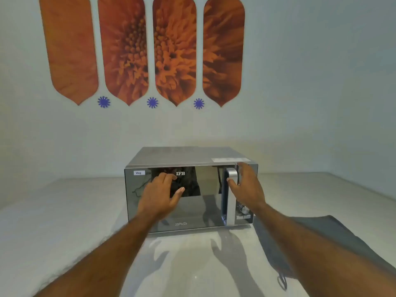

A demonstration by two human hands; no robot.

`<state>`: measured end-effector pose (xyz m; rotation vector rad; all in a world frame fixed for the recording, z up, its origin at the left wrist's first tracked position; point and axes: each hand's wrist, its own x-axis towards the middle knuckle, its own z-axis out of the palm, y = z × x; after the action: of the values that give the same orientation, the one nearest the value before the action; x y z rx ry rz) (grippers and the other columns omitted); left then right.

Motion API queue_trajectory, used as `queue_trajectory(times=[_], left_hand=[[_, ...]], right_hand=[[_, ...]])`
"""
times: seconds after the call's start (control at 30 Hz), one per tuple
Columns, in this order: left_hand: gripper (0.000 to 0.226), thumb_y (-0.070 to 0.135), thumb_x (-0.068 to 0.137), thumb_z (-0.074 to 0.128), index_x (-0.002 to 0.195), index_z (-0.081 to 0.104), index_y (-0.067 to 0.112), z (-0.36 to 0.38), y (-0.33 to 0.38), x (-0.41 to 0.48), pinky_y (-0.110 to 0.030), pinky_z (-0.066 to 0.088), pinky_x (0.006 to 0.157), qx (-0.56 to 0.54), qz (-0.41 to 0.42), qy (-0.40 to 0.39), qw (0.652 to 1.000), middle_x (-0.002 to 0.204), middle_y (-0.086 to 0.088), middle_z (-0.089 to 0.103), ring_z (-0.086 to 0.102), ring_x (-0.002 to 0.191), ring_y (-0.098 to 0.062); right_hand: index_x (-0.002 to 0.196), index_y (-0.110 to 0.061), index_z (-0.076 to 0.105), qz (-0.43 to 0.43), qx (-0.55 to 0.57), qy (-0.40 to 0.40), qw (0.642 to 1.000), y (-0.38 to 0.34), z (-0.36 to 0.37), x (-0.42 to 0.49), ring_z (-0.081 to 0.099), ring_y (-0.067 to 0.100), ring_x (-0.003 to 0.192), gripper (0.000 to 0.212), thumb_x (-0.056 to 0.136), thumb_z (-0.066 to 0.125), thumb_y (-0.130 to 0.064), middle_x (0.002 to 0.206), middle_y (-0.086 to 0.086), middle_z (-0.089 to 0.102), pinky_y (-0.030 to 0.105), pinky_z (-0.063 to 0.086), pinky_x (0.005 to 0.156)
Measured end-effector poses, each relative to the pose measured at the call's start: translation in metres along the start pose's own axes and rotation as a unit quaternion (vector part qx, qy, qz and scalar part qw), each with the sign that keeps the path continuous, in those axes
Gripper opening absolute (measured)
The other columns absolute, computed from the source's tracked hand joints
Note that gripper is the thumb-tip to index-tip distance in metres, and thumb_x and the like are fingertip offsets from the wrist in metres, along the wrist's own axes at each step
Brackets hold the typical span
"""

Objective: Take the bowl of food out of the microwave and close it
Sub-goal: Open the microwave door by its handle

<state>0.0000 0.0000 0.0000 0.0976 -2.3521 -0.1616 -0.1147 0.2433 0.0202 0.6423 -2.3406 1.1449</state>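
Nearest to me: two bare forearms reach fwd over the pale desk (pixel 64 221), throwing soft shadows on its glossy top just in front of the microwave (pixel 190 196). On the right, beside and partly under my right forearm, a dark grey cloth (pixel 334 239) lies flat on the desk w/ a small loop at its near edge; it sits just beside the microwave's right front corner, not in front of the door.

My left hand (pixel 159 195) is spread — fingers loosely apart, palm toward the mirrored door (pixel 203 209), holding nothing. Can't tell if the fingertips actually touch the glass or hover just off it. My right hand (pixel 246 185) is at the top of the vertical silver handle (pixel 231 196): thumb lies on the handle's front, fingers reach up by the top right corner of the oven, half open, not wrapped round the handle.

Door looks shut. It's mirror-finish, so I see only reflections — the bowl of food isn't visible and I can't tell where it is. "Veg" sticker top left of door, "IFB" logo at top centre. Knob (pixel 243 209) on the panel right of the handle, partly hidden by my wrist.

Behind: light wall w/ four orange flower panels (pixel 150 50) and three small blue stars below them.
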Motion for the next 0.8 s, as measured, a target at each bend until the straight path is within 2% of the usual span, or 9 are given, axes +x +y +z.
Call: queue_trajectory(times=[0.13, 0.33, 0.43, 0.57, 0.67, 0.73, 0.8], left_hand=[[0.060, 0.062, 0.088, 0.036, 0.127, 0.052, 0.018, 0.026, 0.000, -0.014, -0.032, 0.049, 0.087, -0.032, -0.019, -0.061, 0.997, 0.122, -0.002, 0.059, 0.058, 0.108, -0.017], [0.059, 0.061, 0.089, 0.040, 0.132, 0.049, 0.021, 0.061, 0.002, -0.027, -0.030, 0.046, 0.094, -0.057, -0.026, -0.124, 0.990, 0.132, 0.000, 0.056, 0.055, 0.115, -0.015], [0.061, 0.061, 0.088, 0.040, 0.131, 0.051, 0.020, 0.065, 0.011, -0.017, -0.031, 0.044, 0.096, -0.046, -0.007, -0.108, 0.993, 0.130, -0.002, 0.056, 0.054, 0.115, -0.017], [0.060, 0.056, 0.089, 0.043, 0.132, 0.051, 0.015, 0.053, 0.032, 0.022, -0.038, 0.038, 0.107, -0.022, 0.075, -0.049, 0.996, 0.135, -0.006, 0.055, 0.050, 0.125, -0.021], [0.066, 0.053, 0.091, 0.047, 0.143, 0.040, 0.014, 0.044, 0.051, 0.061, -0.040, 0.027, 0.115, 0.000, 0.104, -0.058, 0.993, 0.149, -0.008, 0.044, 0.040, 0.137, -0.024], [0.072, 0.056, 0.092, 0.043, 0.149, 0.031, 0.013, 0.043, 0.058, 0.085, -0.040, 0.018, 0.119, 0.029, 0.088, -0.087, 0.992, 0.157, -0.008, 0.033, 0.030, 0.144, -0.024], [0.077, 0.061, 0.092, 0.036, 0.151, 0.026, 0.014, 0.046, 0.060, 0.103, -0.041, 0.014, 0.120, 0.058, 0.063, -0.125, 0.988, 0.161, -0.007, 0.026, 0.025, 0.148, -0.024]], right_hand=[[0.132, -0.020, 0.044, 0.067, 0.042, -0.019, 0.997, 0.014, 0.017, -0.009, 0.058, 0.032, 0.120, 0.054, 0.086, 0.070, -0.029, 0.133, 0.009, 0.056, 0.053, 0.053, 0.099], [0.134, -0.018, 0.042, 0.134, 0.086, -0.059, 0.985, 0.038, 0.041, -0.016, 0.056, 0.032, 0.124, 0.055, 0.087, 0.071, -0.024, 0.136, 0.009, 0.055, 0.051, 0.049, 0.105], [0.133, -0.018, 0.042, 0.150, 0.109, -0.065, 0.980, 0.049, 0.051, -0.014, 0.056, 0.032, 0.123, 0.052, 0.089, 0.069, -0.024, 0.137, 0.009, 0.056, 0.051, 0.049, 0.105], [0.131, -0.013, 0.050, 0.168, 0.147, -0.042, 0.974, 0.056, 0.056, -0.002, 0.062, 0.034, 0.117, 0.042, 0.094, 0.060, -0.032, 0.132, 0.012, 0.062, 0.049, 0.052, 0.102], [0.128, -0.009, 0.054, 0.174, 0.166, -0.060, 0.969, 0.057, 0.060, 0.004, 0.064, 0.034, 0.112, 0.041, 0.098, 0.051, -0.037, 0.124, 0.015, 0.066, 0.049, 0.054, 0.098], [0.126, -0.010, 0.055, 0.171, 0.170, -0.066, 0.968, 0.060, 0.064, 0.005, 0.065, 0.033, 0.110, 0.042, 0.098, 0.049, -0.041, 0.120, 0.014, 0.067, 0.051, 0.055, 0.096], [0.125, -0.012, 0.055, 0.166, 0.161, -0.066, 0.971, 0.065, 0.066, 0.006, 0.065, 0.032, 0.110, 0.042, 0.098, 0.049, -0.043, 0.121, 0.012, 0.067, 0.050, 0.055, 0.096]])
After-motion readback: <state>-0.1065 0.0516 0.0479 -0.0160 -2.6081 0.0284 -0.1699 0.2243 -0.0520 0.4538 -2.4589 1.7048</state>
